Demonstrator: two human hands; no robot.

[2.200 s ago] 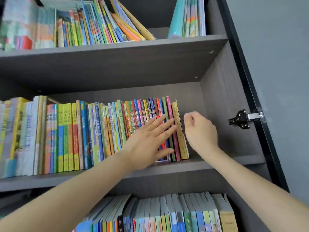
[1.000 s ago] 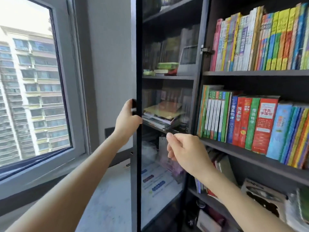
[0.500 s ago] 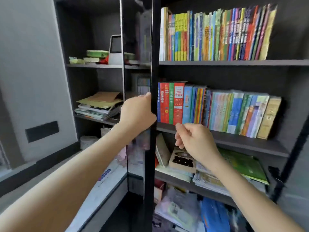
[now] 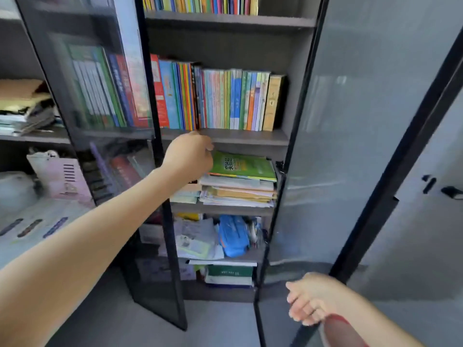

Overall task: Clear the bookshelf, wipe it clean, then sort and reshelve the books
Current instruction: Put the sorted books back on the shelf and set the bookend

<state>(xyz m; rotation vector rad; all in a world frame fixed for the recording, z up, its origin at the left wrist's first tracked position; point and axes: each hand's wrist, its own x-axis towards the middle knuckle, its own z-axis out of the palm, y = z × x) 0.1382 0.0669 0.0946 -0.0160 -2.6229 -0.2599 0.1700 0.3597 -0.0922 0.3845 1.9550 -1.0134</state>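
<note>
The right hand (image 4: 308, 301) hangs low, fingers loosely curled and holding nothing; 0.5 s ago it was up at the shelves. The left hand (image 4: 190, 156) has let go of the left door (image 4: 171, 246) and is now at the shelf (image 4: 250, 137) edge, just above the stack (image 4: 238, 186) of flat books. Its fingers curl away from view, so I cannot tell if they grip something. Behind, the row (image 4: 225, 98) stands full. I think clearing can begin here.

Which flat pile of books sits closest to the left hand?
The pile topped by the bright green book, directly under the upright row, just beside the left hand; the other flat pile sits much lower down.
</note>
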